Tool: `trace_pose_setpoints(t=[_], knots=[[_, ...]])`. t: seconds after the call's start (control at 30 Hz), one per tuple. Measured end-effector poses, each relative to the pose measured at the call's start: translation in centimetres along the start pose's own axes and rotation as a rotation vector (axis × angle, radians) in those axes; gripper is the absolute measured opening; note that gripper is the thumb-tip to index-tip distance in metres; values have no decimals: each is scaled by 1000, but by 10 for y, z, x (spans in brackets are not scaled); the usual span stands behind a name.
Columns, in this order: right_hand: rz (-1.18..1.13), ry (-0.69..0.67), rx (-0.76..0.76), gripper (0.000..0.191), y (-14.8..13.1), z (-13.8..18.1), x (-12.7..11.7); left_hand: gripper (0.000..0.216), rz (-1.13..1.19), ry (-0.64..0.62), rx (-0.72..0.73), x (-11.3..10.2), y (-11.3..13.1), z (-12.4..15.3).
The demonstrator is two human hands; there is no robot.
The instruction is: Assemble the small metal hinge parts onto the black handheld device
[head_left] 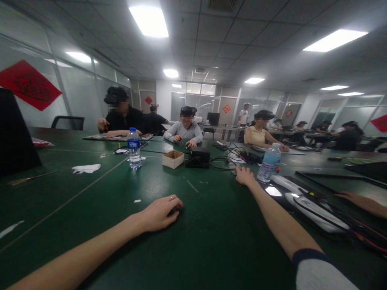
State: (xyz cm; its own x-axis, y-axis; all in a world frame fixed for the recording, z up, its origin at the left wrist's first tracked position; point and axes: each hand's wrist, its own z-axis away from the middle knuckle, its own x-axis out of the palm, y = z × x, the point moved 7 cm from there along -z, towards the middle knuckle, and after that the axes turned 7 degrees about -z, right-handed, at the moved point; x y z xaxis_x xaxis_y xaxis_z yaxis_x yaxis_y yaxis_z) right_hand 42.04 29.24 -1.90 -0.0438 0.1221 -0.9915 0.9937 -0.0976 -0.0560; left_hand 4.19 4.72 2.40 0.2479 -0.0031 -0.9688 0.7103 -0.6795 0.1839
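Observation:
My left hand rests on the green table, fingers curled down over a small dark thing that I cannot make out. My right hand is stretched far forward over the table, fingers reaching toward a small object and the cables beside a clear water bottle. Its fingertips are hidden from here. An opened laptop chassis with white parts lies just right of my right forearm.
A second water bottle, a small cardboard box and a black device stand mid-table. A white scrap and a screwdriver lie left. Several people sit across the table. Another person's hand rests at right.

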Motion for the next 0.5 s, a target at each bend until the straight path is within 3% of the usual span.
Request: trace_pose_setpoints(t=[0.5], knots=[[-21,59,-29,42,-5,7,-10,20,-10,-12,-11,1,0,0]])
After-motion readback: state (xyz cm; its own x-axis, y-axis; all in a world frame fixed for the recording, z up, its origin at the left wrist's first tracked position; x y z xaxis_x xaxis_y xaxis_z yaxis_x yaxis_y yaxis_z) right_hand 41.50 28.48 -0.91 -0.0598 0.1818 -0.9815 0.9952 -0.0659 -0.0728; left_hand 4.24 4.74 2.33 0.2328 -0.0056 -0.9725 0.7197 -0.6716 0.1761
